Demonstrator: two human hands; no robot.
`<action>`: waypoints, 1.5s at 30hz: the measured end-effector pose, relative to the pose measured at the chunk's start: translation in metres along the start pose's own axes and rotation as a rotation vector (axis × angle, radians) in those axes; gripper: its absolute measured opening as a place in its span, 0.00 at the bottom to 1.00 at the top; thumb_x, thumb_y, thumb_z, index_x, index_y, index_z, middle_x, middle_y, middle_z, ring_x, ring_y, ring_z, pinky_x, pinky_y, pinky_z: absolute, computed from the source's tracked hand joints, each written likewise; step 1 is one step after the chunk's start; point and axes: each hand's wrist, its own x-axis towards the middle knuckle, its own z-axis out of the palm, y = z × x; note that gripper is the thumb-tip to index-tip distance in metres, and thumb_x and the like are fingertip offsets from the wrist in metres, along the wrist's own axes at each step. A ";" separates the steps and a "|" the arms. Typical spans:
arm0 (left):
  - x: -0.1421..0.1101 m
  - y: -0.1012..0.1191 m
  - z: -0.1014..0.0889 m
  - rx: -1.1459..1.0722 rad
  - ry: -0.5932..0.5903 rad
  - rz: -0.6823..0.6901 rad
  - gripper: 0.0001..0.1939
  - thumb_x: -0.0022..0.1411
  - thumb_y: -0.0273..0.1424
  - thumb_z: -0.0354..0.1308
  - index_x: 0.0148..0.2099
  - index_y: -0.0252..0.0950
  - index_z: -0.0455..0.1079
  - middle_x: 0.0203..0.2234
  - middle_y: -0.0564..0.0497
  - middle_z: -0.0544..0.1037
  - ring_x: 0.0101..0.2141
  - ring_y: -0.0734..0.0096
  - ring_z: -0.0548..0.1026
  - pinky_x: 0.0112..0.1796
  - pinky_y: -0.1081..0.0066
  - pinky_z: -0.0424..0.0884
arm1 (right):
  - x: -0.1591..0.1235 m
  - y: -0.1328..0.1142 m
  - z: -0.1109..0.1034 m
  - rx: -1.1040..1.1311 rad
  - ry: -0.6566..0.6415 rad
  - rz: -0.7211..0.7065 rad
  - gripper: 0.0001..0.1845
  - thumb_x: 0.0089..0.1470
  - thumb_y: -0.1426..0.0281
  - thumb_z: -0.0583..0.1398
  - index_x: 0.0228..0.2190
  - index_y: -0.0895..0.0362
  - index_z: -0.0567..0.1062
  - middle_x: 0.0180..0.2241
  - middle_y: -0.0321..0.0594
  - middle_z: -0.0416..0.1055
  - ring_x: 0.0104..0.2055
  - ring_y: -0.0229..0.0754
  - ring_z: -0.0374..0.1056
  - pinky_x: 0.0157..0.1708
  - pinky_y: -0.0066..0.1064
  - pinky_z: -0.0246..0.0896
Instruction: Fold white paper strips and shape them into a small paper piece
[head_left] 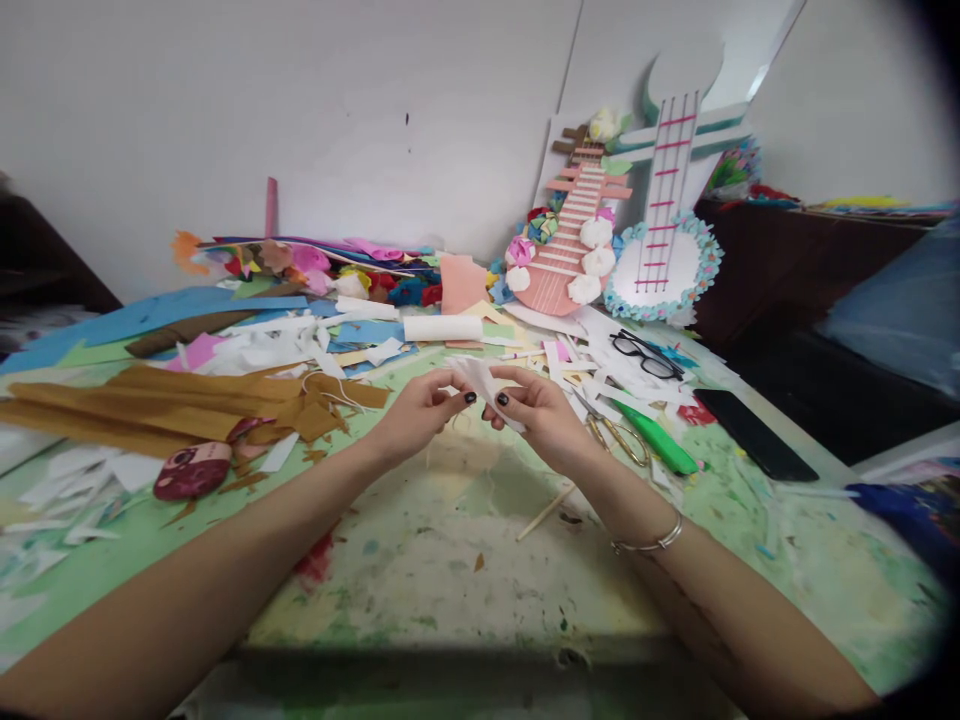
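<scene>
A small piece of thin white paper (477,376), folded or gathered, is held up above the table's middle. My left hand (429,410) pinches its left side between thumb and fingers. On the other side, my right hand (541,412) grips the paper's lower right part, thumb on top. Both hands are close together, their dark-painted thumbnails showing. Just right of my right wrist lie scissors with gold handles (628,442) and a green pointed tube (660,438). A thin wooden stick (544,512) rests on the table below that hand.
Brown crepe paper (135,405) and a maroon object with a face design (193,472) lie left. A white roll (442,328) sits behind my hands. Black glasses (646,356) and a phone (754,433) lie right. Two decorated paper instruments (562,245) lean on the wall.
</scene>
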 end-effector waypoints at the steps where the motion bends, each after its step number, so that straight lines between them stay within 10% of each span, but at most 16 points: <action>1: 0.000 0.000 0.000 -0.005 0.010 0.015 0.16 0.57 0.43 0.57 0.35 0.34 0.66 0.17 0.59 0.60 0.18 0.81 0.55 0.19 0.77 0.50 | 0.000 0.000 0.000 0.011 -0.017 0.004 0.27 0.49 0.65 0.66 0.50 0.57 0.70 0.25 0.36 0.74 0.26 0.35 0.65 0.31 0.31 0.60; 5: 0.000 0.002 0.003 -0.049 0.014 0.044 0.14 0.56 0.39 0.57 0.37 0.33 0.65 0.18 0.58 0.62 0.18 0.81 0.56 0.20 0.76 0.53 | -0.001 0.003 0.001 -0.035 -0.086 0.023 0.36 0.50 0.63 0.65 0.58 0.57 0.64 0.25 0.36 0.74 0.26 0.34 0.64 0.31 0.31 0.61; 13: -0.004 0.005 0.009 -0.051 -0.033 0.022 0.12 0.58 0.36 0.55 0.39 0.32 0.66 0.19 0.58 0.62 0.18 0.81 0.56 0.20 0.76 0.54 | -0.001 0.001 0.006 -0.269 0.084 -0.111 0.15 0.48 0.60 0.65 0.36 0.55 0.82 0.24 0.36 0.74 0.26 0.34 0.65 0.31 0.30 0.65; 22: -0.005 0.007 0.009 -0.083 -0.028 -0.065 0.14 0.55 0.31 0.53 0.43 0.32 0.66 0.17 0.60 0.59 0.18 0.80 0.56 0.19 0.77 0.52 | -0.002 -0.003 0.006 -0.302 0.166 -0.159 0.10 0.48 0.66 0.65 0.35 0.52 0.83 0.23 0.34 0.74 0.25 0.33 0.65 0.30 0.28 0.66; 36: -0.006 0.005 0.004 0.385 -0.053 0.103 0.04 0.50 0.28 0.56 0.31 0.36 0.71 0.26 0.54 0.72 0.23 0.76 0.65 0.26 0.75 0.63 | -0.009 -0.002 0.006 -0.732 0.231 -0.516 0.13 0.55 0.71 0.60 0.40 0.48 0.81 0.33 0.38 0.79 0.33 0.40 0.72 0.36 0.35 0.67; 45: -0.003 0.004 0.005 0.035 -0.033 0.248 0.12 0.58 0.37 0.59 0.39 0.34 0.76 0.38 0.46 0.79 0.40 0.63 0.75 0.45 0.66 0.69 | -0.008 0.003 0.009 -0.596 0.219 -0.351 0.13 0.54 0.65 0.61 0.40 0.53 0.81 0.27 0.38 0.77 0.27 0.37 0.69 0.28 0.31 0.64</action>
